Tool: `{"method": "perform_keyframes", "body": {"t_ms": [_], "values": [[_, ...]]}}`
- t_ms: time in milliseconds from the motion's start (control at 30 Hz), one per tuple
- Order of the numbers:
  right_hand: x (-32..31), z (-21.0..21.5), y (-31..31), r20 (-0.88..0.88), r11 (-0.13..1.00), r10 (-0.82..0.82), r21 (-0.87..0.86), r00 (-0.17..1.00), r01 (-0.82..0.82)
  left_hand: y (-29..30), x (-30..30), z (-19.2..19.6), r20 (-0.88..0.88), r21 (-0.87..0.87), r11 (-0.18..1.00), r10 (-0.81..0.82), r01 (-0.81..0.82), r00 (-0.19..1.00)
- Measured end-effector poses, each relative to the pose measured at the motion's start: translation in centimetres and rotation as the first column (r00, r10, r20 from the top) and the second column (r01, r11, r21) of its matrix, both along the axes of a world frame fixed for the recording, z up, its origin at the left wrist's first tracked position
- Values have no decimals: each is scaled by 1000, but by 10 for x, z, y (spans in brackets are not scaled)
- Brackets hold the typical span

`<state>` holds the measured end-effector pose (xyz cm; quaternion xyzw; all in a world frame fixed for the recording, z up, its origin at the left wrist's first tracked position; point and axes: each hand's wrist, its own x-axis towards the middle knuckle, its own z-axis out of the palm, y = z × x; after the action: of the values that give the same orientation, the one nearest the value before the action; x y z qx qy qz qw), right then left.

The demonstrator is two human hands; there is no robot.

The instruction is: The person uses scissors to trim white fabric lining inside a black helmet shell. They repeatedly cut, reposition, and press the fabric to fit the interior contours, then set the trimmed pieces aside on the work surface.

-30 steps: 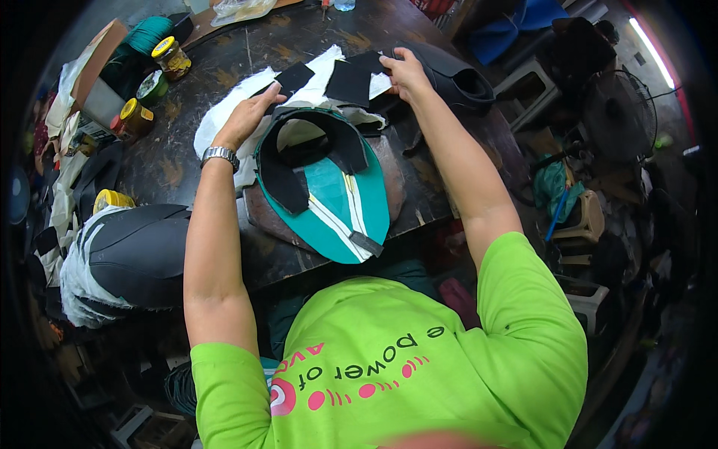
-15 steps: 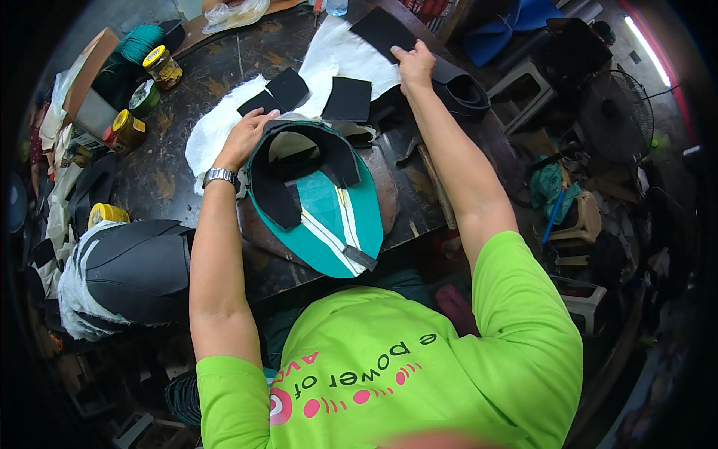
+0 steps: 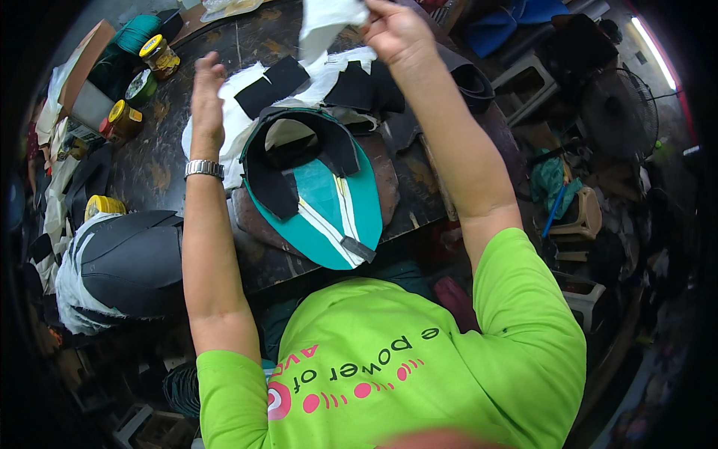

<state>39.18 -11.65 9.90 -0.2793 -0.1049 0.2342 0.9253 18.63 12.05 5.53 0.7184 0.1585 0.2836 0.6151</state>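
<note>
A teal and black sewn piece [image 3: 314,233], with two white strips meeting at a dark tab, lies on a brownish slab [image 3: 387,168] near the table's front edge. Its black lined opening faces the far side. Past it, black squares [image 3: 278,84] rest on white fluffy sheets [image 3: 206,123]. My right hand [image 3: 400,34], raised at the far side, pinches a piece of white cloth [image 3: 329,26] by its edge; the cloth hangs to the hand's left. Over the sheets' left end, my left hand [image 3: 208,97] is held with fingers stretched out, holding nothing.
Jars with yellow lids [image 3: 158,56] stand along the table's left side, beside a green tape roll [image 3: 140,87]. A dark grey padded piece with white fibre [image 3: 131,262] sits at the near left. A fan [image 3: 613,105] and plastic stools [image 3: 527,90] are off to the right.
My left hand has lifted off the sewn piece and moved left. My right hand has let go of a black square and now holds white cloth. Black squares have shifted on the sheets.
</note>
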Motion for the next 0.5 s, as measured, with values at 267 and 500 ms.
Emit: {"method": "perform_keyframes", "body": {"t_ms": [267, 500], "values": [[-49, -49, -2, 637, 433, 207, -740, 743, 514, -10, -12, 4, 220, 487, 870, -39, -76, 975], [-75, -52, -82, 735, 319, 633, -533, 242, 784, -15, 4, -36, -282, 239, 921, -236, 307, 930]]}}
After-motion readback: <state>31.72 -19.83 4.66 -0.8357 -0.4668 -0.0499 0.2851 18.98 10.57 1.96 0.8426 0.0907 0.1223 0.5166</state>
